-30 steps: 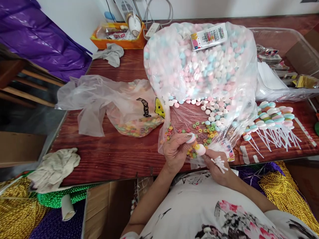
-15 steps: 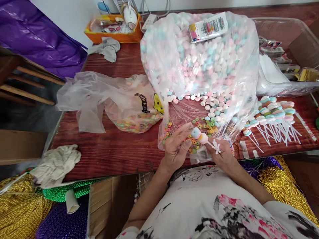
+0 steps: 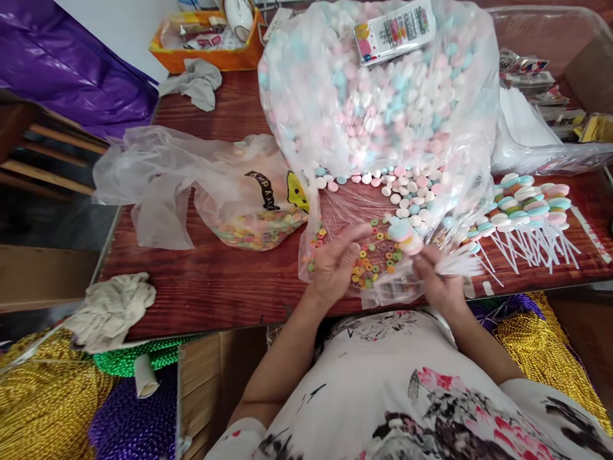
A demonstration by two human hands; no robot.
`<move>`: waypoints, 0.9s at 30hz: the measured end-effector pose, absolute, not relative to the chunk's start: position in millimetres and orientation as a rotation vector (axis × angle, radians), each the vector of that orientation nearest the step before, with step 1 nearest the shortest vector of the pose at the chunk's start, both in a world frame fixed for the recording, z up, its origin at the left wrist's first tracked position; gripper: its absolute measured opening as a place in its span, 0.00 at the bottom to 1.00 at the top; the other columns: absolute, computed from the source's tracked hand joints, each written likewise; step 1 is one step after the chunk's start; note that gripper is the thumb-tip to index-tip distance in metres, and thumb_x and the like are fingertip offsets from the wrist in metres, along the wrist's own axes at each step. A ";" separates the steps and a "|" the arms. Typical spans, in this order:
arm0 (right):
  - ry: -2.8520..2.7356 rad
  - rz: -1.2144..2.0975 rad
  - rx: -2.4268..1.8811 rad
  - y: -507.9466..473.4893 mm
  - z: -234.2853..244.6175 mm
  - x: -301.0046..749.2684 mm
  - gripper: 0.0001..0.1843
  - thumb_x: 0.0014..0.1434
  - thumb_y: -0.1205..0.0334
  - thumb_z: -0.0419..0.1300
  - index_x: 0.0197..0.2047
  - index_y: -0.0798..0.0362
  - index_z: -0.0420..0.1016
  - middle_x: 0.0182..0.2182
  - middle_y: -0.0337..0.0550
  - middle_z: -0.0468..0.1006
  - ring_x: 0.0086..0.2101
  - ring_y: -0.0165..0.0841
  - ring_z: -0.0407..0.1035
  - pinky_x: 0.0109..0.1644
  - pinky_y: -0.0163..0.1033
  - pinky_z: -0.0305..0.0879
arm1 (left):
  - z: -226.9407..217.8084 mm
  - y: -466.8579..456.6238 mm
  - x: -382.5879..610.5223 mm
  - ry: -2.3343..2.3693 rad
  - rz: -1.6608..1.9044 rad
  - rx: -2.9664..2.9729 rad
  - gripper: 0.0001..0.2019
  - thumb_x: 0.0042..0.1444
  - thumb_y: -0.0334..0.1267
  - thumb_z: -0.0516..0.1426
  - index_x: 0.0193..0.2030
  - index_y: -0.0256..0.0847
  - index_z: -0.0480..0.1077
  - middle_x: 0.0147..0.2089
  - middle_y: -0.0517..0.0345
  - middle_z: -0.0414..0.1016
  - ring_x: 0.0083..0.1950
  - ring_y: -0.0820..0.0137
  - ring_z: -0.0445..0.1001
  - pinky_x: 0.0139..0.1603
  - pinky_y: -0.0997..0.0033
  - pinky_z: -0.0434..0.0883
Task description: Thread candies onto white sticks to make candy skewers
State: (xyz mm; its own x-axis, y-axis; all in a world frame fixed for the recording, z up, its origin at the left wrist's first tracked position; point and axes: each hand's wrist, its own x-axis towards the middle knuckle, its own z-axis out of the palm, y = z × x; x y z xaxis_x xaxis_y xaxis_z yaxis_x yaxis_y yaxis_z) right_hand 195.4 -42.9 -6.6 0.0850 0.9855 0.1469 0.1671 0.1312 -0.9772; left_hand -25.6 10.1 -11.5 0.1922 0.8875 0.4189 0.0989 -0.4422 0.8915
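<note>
My right hand [image 3: 438,278] is closed on a bundle of white sticks [image 3: 460,265]; one stick carries stacked pastel candies [image 3: 405,235] at its tip, blurred by motion. My left hand [image 3: 335,262] is open, fingers spread, just left of that candy stack and over small coloured ring candies [image 3: 373,255] lying on clear plastic. Behind them a big clear bag of pink, blue and white round candies [image 3: 378,102] spills loose pieces toward my hands. To the right lies a row of finished candy sticks [image 3: 524,214].
A smaller plastic bag of coloured ring candy [image 3: 249,217] lies to the left on the red wooden table [image 3: 215,287]. A clear tray with packets [image 3: 550,115] is at back right, an orange box [image 3: 211,45] at back. A rag [image 3: 112,306] and bead strands [image 3: 43,396] sit at lower left.
The right hand has swung the candy stick up and to the right, toward the finished row. The left hand has let go of the candy and opened.
</note>
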 end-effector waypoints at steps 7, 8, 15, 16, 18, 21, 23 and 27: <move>-1.196 0.919 -1.360 -48.3 -11.1 224.9 0.16 0.69 0.56 0.61 0.29 0.52 0.72 0.19 0.32 0.61 0.20 0.26 0.55 0.24 0.35 0.53 | -14.7 35.4 -33.2 1.276 0.589 2.340 0.06 0.64 0.34 0.60 0.39 0.41 0.81 0.36 0.54 0.77 0.41 0.64 0.75 0.45 0.62 0.74; -1.292 0.917 -1.367 -52.7 -13.9 223.1 0.15 0.69 0.58 0.60 0.29 0.52 0.72 0.20 0.33 0.63 0.22 0.27 0.57 0.25 0.35 0.55 | -17.8 34.9 -28.5 1.321 0.442 2.384 0.06 0.63 0.34 0.60 0.39 0.40 0.81 0.37 0.52 0.76 0.42 0.63 0.74 0.44 0.61 0.73; -1.612 0.820 -1.319 -64.2 -22.2 222.2 0.09 0.65 0.69 0.56 0.33 0.52 0.74 0.23 0.35 0.69 0.23 0.28 0.62 0.29 0.35 0.59 | -35.0 23.6 -21.3 1.319 0.404 2.643 0.08 0.65 0.33 0.57 0.39 0.38 0.79 0.42 0.45 0.77 0.46 0.58 0.71 0.42 0.60 0.72; -1.630 0.809 -1.309 -63.5 -22.2 223.4 0.09 0.64 0.70 0.56 0.33 0.52 0.74 0.23 0.35 0.70 0.24 0.28 0.63 0.30 0.35 0.60 | -37.2 22.2 -24.0 1.254 0.483 2.654 0.09 0.65 0.32 0.56 0.37 0.38 0.78 0.41 0.45 0.78 0.45 0.59 0.71 0.43 0.60 0.72; -1.665 0.789 -1.287 -62.5 -22.6 223.5 0.10 0.65 0.71 0.55 0.35 0.52 0.76 0.24 0.36 0.73 0.24 0.28 0.65 0.31 0.34 0.61 | -40.2 21.6 -30.1 1.156 0.676 2.575 0.10 0.66 0.32 0.55 0.35 0.39 0.78 0.38 0.48 0.79 0.41 0.62 0.73 0.44 0.61 0.73; -1.723 0.781 -1.280 -62.0 -23.8 219.0 0.11 0.66 0.70 0.54 0.36 0.53 0.77 0.24 0.36 0.73 0.24 0.28 0.65 0.30 0.33 0.61 | -38.8 28.7 -38.4 1.305 0.995 2.184 0.07 0.66 0.37 0.58 0.38 0.41 0.78 0.37 0.54 0.82 0.39 0.66 0.77 0.45 0.63 0.74; -1.743 0.765 -1.286 -61.2 -24.2 216.1 0.11 0.65 0.70 0.54 0.35 0.53 0.77 0.23 0.36 0.72 0.23 0.28 0.64 0.30 0.33 0.61 | -34.4 38.1 -40.5 1.431 1.043 1.929 0.07 0.65 0.39 0.59 0.42 0.42 0.79 0.38 0.56 0.82 0.37 0.67 0.78 0.42 0.66 0.75; -1.775 0.700 -1.312 -57.9 -22.6 215.3 0.11 0.67 0.69 0.54 0.38 0.53 0.78 0.25 0.37 0.75 0.24 0.29 0.67 0.30 0.34 0.61 | -23.6 53.2 -35.4 1.313 0.699 2.010 0.09 0.62 0.33 0.59 0.47 0.43 0.80 0.40 0.57 0.82 0.40 0.66 0.79 0.44 0.66 0.76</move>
